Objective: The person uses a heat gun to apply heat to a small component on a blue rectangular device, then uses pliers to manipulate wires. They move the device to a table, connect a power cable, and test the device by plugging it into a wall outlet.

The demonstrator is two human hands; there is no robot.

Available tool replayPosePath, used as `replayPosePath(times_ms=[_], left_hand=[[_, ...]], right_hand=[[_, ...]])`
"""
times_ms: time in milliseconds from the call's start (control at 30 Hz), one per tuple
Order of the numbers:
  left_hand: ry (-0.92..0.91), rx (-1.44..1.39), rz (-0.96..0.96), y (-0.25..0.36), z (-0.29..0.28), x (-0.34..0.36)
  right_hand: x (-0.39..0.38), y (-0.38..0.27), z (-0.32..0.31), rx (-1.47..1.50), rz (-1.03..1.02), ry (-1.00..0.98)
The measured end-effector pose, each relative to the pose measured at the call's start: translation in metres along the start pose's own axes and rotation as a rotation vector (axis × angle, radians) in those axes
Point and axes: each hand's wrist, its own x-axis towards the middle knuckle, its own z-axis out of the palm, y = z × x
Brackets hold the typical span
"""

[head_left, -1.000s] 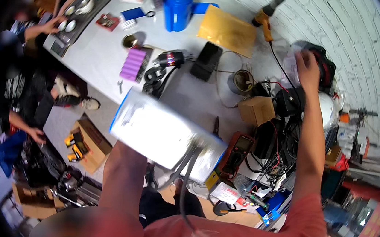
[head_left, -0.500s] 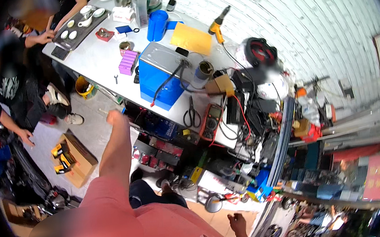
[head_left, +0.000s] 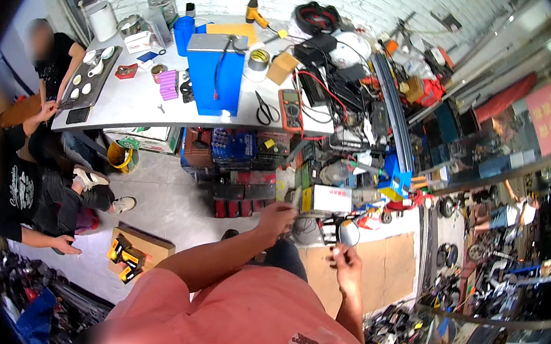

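My left hand point(head_left: 279, 220) is closed on a thin pale stick point(head_left: 296, 196) in front of my body, below the table's front edge. My right hand point(head_left: 346, 265) is raised at lower right, fingers curled round something small and light that I cannot make out. On the white table point(head_left: 131, 110) beyond my hands stands a blue box point(head_left: 216, 84) with a grey top and a dark cable. Scissors point(head_left: 264, 111), an orange multimeter point(head_left: 290, 110) and purple cells point(head_left: 168, 86) lie beside it.
Two people point(head_left: 29, 191) are at the left by a tea tray point(head_left: 84, 101). An open carton of yellow tools point(head_left: 156, 248) is on the floor. Batteries point(head_left: 244, 192) are stacked under the table, cardboard point(head_left: 386, 268) lies at lower right, and another person point(head_left: 518, 213) is far right.
The blue box, held in the air a second ago, stands on the table. Both my hands have come away from the table and are in front of my body; my view has shifted.
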Motion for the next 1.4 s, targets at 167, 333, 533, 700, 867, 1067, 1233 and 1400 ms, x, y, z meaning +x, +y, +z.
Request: replayPosePath(times_ms=[167, 333, 533, 700, 867, 1067, 1233, 1400], left_hand=[[-0.406, 0.131, 0.081, -0.004, 0.062, -0.07], [-0.556, 0.282, 0.078, -0.057, 0.104, -0.139], [-0.604, 0.357, 0.035, -0.11, 0.141, -0.173], [-0.766, 0.346, -0.041, -0.121, 0.2, -0.198], [-0.895, 0.358, -0.137, -0.138, 0.257, -0.2], [-1.098, 0.669, -0.204, -0.19, 0.334, -0.178], [-1.148, 0.872, -0.258, -0.25, 0.395, -0.163], [-1.161, 1.168, -0.355, -0.339, 0.468, -0.121]], right_hand=[[-0.037, -0.057, -0.001, 0.375, -0.129, -0.014], [-0.075, -0.025, -0.026, 0.408, -0.165, 0.046], [-0.128, 0.009, -0.089, 0.523, -0.01, -0.018], [-0.163, 0.01, -0.144, 0.675, -0.153, 0.107], [-0.181, 0.019, -0.193, 0.714, -0.206, 0.282], [-0.208, 0.066, -0.251, 0.584, -0.173, 0.756], [-0.28, 0.157, -0.306, 0.534, -0.007, 1.208], [-0.359, 0.262, -0.341, 0.928, 0.065, 1.518]])
